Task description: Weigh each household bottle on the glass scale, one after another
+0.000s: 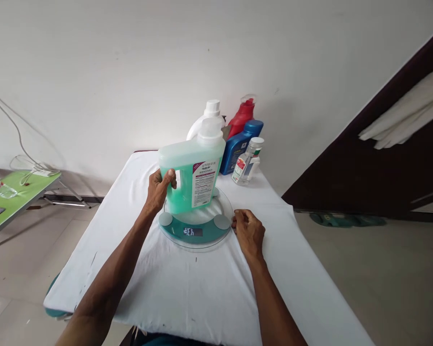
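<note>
White cloth (pixel 299 269) covers the bench (pixel 187 293) in front of me, and behind it rises a plain pale wall (pixel 130 72). Well off beyond my left hand (pixel 160 188) stands a smaller green-topped bench (pixel 32 194), with a clear plastic bottle (pixel 3 191) lying on it and a white cable (pixel 14 122) running down to it along the wall. Far out past my right hand (pixel 250 233) is a dark brown door (pixel 378 178), white fabric (pixel 407 113) draped across it, with green slippers (pixel 346 220) on the floor below.

My left hand is closed around the handle of a translucent jug (pixel 186 175) of green liquid, my thumb lying over the grip. To the right of that hand, the jug's white printed label (pixel 204 185) faces me. Its base is over a round glass scale (pixel 176 226), between my hands; I can't tell whether it sits on the glass or just above. On the scale's teal band, a display (pixel 193 232) is lit, its digits too unclear to read.

My right hand is at the scale's edge, fingers curled in, narrow; I can't tell whether they pinch the rim. Beyond that hand stand a clear white-capped bottle (pixel 242 170), a blue bottle (pixel 234 150) and a red bottle (pixel 242 117). Past my left hand, a white bottle (pixel 199 126) is partly hidden behind the jug.
</note>
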`<state>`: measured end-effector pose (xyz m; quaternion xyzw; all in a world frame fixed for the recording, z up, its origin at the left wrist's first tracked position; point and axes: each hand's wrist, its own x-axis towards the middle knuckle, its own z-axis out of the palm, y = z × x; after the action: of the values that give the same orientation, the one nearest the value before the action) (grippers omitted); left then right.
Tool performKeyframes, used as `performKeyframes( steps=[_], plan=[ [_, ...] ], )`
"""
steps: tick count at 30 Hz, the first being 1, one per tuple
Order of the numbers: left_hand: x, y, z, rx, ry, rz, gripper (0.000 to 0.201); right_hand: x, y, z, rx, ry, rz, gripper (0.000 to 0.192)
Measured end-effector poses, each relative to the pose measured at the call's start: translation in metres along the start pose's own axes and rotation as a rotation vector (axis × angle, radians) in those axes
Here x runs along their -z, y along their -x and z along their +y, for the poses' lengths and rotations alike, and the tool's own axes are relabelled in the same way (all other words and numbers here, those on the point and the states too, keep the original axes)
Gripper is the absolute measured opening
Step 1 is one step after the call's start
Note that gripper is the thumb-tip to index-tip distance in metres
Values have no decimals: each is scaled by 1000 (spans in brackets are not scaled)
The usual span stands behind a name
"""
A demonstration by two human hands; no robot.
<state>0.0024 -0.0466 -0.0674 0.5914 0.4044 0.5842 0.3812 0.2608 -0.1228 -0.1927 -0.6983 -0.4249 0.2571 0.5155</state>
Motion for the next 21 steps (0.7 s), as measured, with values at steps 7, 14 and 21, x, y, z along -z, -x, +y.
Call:
performKeyframes(
  steps=[7, 14, 21],
  plan=[
    [-22, -11, 4, 29, 167, 161, 63, 13, 28, -1, 30, 14, -16, 49],
    [-43, -18, 37, 15, 279, 189, 68, 7, 29, 1, 132, 123, 13, 42],
    [-102, -36, 72, 40, 338, 113, 70, 0, 40, 1, 413, 216, 110, 40]
  ],
)
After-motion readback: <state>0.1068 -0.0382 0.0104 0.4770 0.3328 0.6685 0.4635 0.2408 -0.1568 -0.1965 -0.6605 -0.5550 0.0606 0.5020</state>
